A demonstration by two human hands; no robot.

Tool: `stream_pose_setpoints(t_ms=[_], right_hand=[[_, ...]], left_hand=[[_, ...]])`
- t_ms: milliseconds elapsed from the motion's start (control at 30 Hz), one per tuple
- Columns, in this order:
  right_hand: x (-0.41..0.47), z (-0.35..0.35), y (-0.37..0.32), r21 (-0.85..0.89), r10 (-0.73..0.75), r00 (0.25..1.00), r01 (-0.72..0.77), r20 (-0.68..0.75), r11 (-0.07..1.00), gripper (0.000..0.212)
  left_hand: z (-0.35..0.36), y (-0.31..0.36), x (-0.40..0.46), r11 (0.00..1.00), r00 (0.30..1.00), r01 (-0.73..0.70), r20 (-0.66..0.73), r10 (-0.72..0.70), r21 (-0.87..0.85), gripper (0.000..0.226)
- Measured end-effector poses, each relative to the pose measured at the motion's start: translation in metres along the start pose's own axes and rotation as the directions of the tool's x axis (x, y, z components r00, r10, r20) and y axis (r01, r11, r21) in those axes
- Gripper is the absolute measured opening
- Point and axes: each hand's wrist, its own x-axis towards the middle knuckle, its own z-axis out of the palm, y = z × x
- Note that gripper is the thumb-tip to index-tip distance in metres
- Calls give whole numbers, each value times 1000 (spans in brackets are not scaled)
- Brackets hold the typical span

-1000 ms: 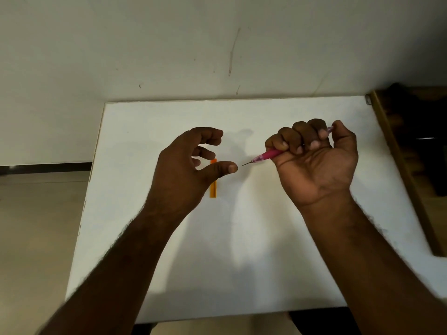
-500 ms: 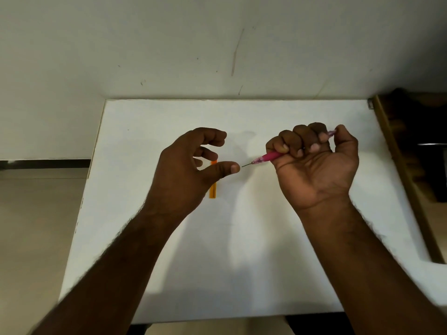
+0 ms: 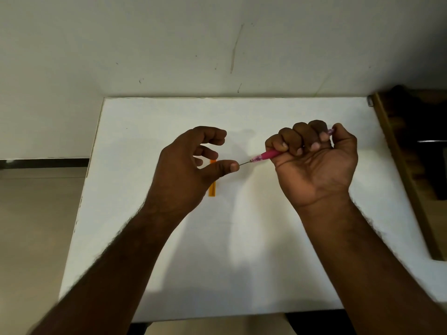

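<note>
My right hand [image 3: 314,163] is curled in a fist round a pink pen-like tool [image 3: 267,155]. A thin dark lead sticks out of the tool's tip toward the left. My left hand [image 3: 191,170] hovers over the white table [image 3: 242,250] with fingers loosely curled and its thumb tip touching the end of that lead. A small orange case [image 3: 212,188] lies flat on the table, partly hidden under my left hand.
The table stands against a white wall [image 3: 217,44]. A dark wooden shelf unit [image 3: 411,153] borders the table's right edge. Beige floor [image 3: 36,226] lies to the left.
My left thumb and the tool's lead have closed the small gap and now touch. Both hands otherwise stay in place.
</note>
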Motion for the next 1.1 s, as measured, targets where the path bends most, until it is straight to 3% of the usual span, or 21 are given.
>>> stream_pose_setpoints(t_ms=[1100], right_hand=[[2,-5,-1,-30,-9,1000,9,20,1000,40]], left_hand=[[2,2,-3,1000,1000,6,-2,-6,-14,38]])
